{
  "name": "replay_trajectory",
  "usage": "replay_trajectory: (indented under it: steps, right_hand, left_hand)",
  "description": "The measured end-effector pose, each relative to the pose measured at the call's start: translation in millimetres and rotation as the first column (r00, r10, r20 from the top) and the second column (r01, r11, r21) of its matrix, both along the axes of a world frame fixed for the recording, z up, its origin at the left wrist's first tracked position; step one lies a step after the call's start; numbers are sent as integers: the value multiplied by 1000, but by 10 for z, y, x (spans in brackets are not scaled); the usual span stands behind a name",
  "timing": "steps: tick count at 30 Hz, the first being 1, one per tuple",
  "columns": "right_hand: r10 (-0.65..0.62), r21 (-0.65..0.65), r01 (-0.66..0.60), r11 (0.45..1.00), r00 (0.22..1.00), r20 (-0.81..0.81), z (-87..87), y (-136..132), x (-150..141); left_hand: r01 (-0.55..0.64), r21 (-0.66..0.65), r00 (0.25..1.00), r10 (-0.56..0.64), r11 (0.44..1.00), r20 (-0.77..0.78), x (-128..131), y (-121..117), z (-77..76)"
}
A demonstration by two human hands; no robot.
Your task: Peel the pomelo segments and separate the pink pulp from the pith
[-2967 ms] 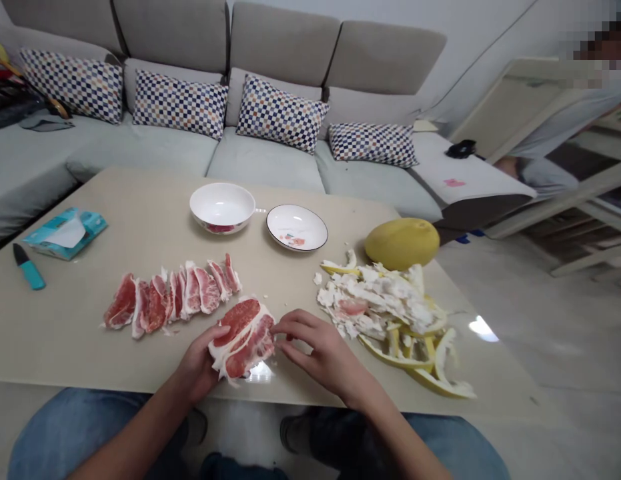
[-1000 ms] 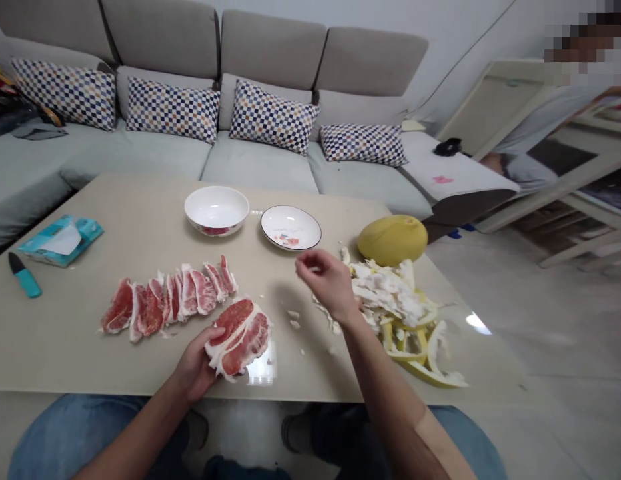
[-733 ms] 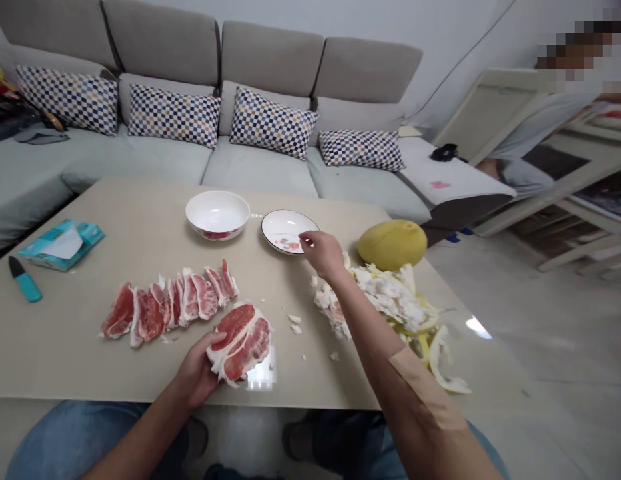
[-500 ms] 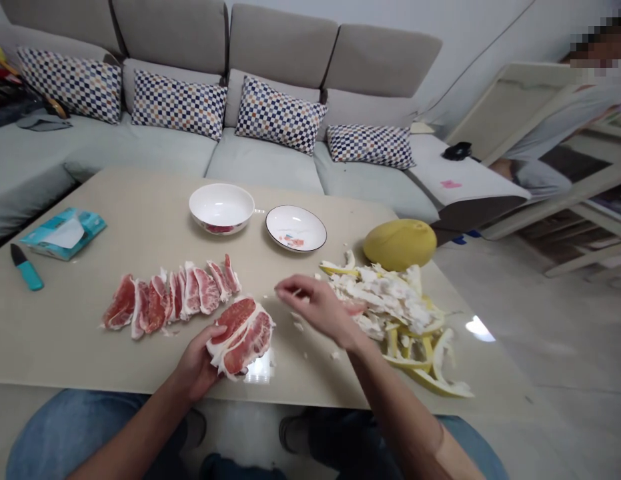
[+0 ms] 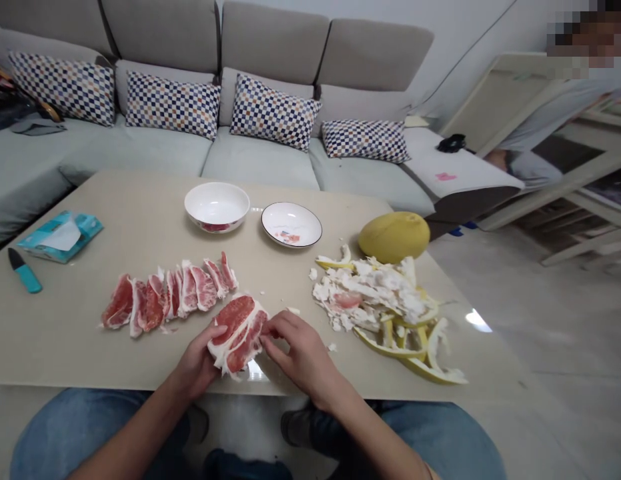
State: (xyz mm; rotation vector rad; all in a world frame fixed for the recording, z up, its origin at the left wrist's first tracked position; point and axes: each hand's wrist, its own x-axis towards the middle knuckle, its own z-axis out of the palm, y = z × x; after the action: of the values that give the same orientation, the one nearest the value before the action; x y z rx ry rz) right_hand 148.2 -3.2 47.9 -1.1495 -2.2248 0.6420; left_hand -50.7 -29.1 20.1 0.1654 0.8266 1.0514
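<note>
1. Left hand (image 5: 197, 363) grasps the red citrus chunk (image 5: 236, 343), thumb over the cut face. Best as a light, steady cradle, I'd judge; squeezing could burst the flesh.
2. Right hand (image 5: 305, 353): bent fingertips at the chunk's outer edge; from here I can't tell whether they pinch or merely touch. Short, shallow tugs along the white skin would likely spare the pulp.
3. Chunk sits at 2 o'clock from the left palm, 10 o'clock from the right; loose segments (image 5: 190, 290) at its 10, pith scraps (image 5: 375, 287) at its 2.
</note>
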Motion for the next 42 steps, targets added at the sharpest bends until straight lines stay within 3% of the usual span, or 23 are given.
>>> replay_trajectory:
  steps: [6, 9, 12, 15, 18, 20, 22, 25, 28, 30, 33, 36, 42]
  right_hand:
    - [5, 35, -12, 999, 980, 198, 77, 25, -70]
    - [2, -15, 0, 1000, 993, 122, 158, 9, -41]
    - [-8, -148, 4, 989, 1000, -22, 260, 67, 57]
    - [-120, -191, 99, 977, 988, -101, 338, 373, 181]
    - [-319, -52, 315, 948, 935, -156, 363, 926, 279]
    - [-382, 6, 389, 921, 908, -174, 366, 1263, 315]
    - [-393, 45, 406, 913, 902, -176, 365, 1404, 307]
    - [-322, 60, 336, 940, 931, -169, 340, 1104, 192]
    - [-175, -45, 169, 985, 964, -200, 246, 419, 6]
    - [-131, -162, 89, 983, 952, -276, 132, -14, -119]
    - [-328, -430, 150, 890, 866, -377, -80, -413, -290]
    - [-466, -634, 83, 769, 751, -468, -228, -541, -420]
    - [-461, -724, -160, 671, 675, -577, -260, -578, -534]
  left_hand:
    - [-15, 92, 1000, 16, 996, -16, 23, -40, 18]
    - [-9, 137, 1000, 11, 991, -14, 16, -49, -16]
    - [-30, 103, 999, 32, 994, -13, -4, -36, -30]
    - [-45, 14, 999, 45, 999, 2, -15, -15, -16]
    - [-17, -30, 998, 18, 999, 52, -11, -3, -7]
    - [9, -18, 995, -7, 1000, 96, -8, 0, -12]
    - [22, -4, 992, -21, 1000, 123, -9, 3, -20]
    - [-3, 6, 989, 2, 1000, 146, -11, 8, -23]
    - [-43, 19, 988, 40, 999, 147, 7, -1, -22]
    - [-83, 74, 990, 74, 994, 124, 34, -25, -27]
    - [-133, 200, 990, 123, 971, 62, 83, -85, -35]
    - [-123, 267, 991, 135, 956, -25, 115, -146, -30]
    - [-71, 295, 982, 118, 953, -146, 116, -207, -5]
